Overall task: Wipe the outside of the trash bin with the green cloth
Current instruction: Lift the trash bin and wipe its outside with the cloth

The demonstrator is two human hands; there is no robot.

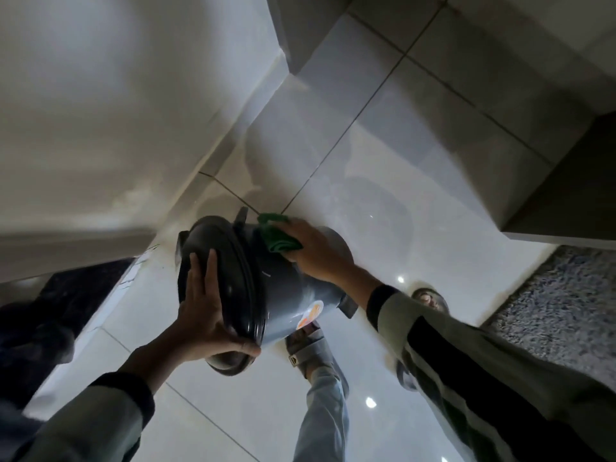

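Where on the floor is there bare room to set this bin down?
Bare tile lies beyond the trash bin, between the wall and the grey rug. More lies below the left hand, left of the trouser leg. It is crowded under the bin, by the sandalled feet.

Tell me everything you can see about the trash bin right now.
The bin is a small round grey one, plastic by its look, with a glossy black lid shut on top and a sticker on its side. It is tipped over, lid toward the person, held above the tiled floor. The left hand grips the lid; the right hand presses the green cloth on its wall.
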